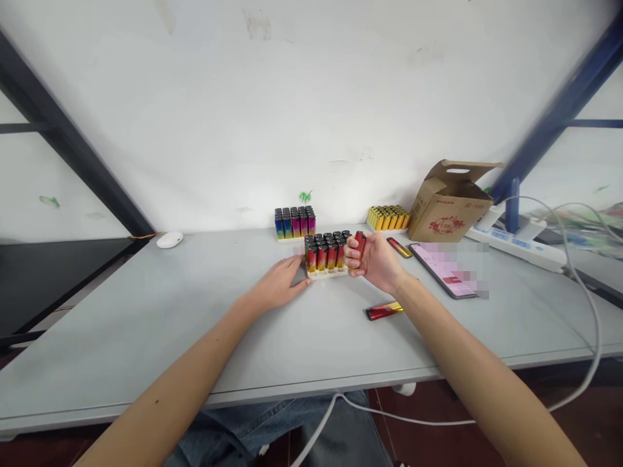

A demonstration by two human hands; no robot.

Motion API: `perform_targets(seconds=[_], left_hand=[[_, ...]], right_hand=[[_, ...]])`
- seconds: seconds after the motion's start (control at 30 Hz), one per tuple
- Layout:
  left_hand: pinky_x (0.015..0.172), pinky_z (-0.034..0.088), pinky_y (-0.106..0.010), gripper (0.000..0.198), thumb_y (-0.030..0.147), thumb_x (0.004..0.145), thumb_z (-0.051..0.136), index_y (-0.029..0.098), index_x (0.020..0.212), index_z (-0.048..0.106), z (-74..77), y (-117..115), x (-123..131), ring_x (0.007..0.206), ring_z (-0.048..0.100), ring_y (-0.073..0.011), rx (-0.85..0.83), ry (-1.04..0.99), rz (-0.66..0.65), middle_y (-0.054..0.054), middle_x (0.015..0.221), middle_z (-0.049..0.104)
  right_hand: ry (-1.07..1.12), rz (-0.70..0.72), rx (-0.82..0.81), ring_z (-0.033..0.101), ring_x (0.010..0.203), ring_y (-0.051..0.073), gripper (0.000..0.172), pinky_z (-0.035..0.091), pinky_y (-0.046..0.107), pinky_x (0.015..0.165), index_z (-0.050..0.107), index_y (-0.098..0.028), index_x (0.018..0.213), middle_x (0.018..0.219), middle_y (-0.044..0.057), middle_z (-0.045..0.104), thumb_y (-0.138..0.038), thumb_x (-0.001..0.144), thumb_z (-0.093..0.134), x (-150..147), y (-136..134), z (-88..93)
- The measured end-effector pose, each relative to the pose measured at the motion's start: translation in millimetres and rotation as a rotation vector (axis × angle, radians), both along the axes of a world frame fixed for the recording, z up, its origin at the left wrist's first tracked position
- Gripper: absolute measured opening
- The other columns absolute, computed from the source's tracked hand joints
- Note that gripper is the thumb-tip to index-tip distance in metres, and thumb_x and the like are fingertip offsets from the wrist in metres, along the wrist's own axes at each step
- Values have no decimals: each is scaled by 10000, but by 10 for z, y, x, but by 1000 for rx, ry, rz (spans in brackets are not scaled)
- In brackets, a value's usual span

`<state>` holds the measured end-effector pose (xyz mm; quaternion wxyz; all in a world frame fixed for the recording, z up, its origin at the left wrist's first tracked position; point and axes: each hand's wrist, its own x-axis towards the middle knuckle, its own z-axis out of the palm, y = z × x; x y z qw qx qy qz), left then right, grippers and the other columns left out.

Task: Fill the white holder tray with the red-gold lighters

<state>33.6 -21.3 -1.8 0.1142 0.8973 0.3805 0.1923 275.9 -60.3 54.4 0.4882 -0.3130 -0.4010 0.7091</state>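
Note:
My right hand (370,259) is closed around a red lighter (360,241), held upright at the right end of a pale tray (324,274). Rows of red-to-yellow lighters (331,255) with black tops stand in that tray. My left hand (280,282) lies on the table with its fingers stretched out, touching the tray's left side. A loose red-and-yellow lighter (383,311) lies below my right wrist, its far end partly hidden by the forearm. Behind my right hand lies another lighter (399,247).
Against the wall stand a tray of blue and purple lighters (294,224) and a tray of yellow ones (388,218). At the right are an open cardboard box (445,207), a phone (445,269) and a white power strip (520,246) with cables. A white oval object (170,240) sits at the left.

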Motion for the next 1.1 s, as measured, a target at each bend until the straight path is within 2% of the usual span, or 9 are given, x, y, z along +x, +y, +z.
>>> perform_targets(seconds=[0.3, 0.5, 0.6, 0.7, 0.8, 0.93, 1.1], left_hand=[[1048, 408, -457, 552, 474, 938, 448, 165, 1393, 406, 2, 1, -2, 1240, 526, -310, 5, -12, 3, -143, 1360, 557], [1067, 396, -449, 555, 467, 948, 433, 150, 1401, 390, 22, -14, 4, 1268, 504, -307, -1, 23, 12, -143, 1382, 537], [1071, 392, -448, 554, 460, 949, 434, 135, 1396, 392, 19, -12, 1, 1272, 497, -306, -4, 33, 14, -149, 1383, 533], [1074, 388, -450, 550, 463, 951, 431, 146, 1399, 390, 9, -5, -6, 1277, 493, -306, -1, 34, 12, -147, 1390, 526], [1071, 390, -451, 557, 474, 950, 430, 152, 1403, 390, 3, -3, -11, 1273, 498, -308, 0, 32, 13, -150, 1389, 527], [1078, 383, -456, 570, 474, 946, 436, 141, 1407, 388, 1, -2, -12, 1292, 482, -315, -9, 28, 17, -162, 1406, 512], [1073, 389, -458, 576, 479, 947, 432, 153, 1419, 378, 4, -1, -12, 1278, 494, -311, -21, 23, 16, -153, 1395, 523]], right_hand=[[-24, -61, -20, 257, 494, 116, 131, 231, 202, 415, 340, -227, 721, 632, -38, 265, -333, 797, 349, -31, 15, -9], [-10, 6, -23, 276, 488, 105, 234, 229, 196, 414, 369, -218, 710, 621, -38, 292, -414, 835, 341, -52, 0, -14], [-4, -4, 33, 322, 496, 103, 282, 241, 190, 415, 435, -217, 762, 632, -35, 353, -478, 855, 383, -32, -13, -6], [-35, -36, 124, 403, 534, 113, 253, 338, 207, 445, 477, -229, 826, 671, -31, 446, -480, 854, 490, 23, -12, -5], [-90, -49, 193, 496, 620, 132, 252, 465, 265, 564, 506, -232, 846, 735, -17, 528, -477, 857, 560, 79, 2, -17], [-184, -166, 304, 551, 727, 145, 309, 486, 285, 672, 543, -224, 824, 821, 6, 578, -529, 862, 573, 81, 18, -51], [-593, -466, 608, 556, 813, 165, 354, 464, 292, 749, 650, -205, 866, 852, 28, 600, -541, 883, 539, 55, 56, -94]])
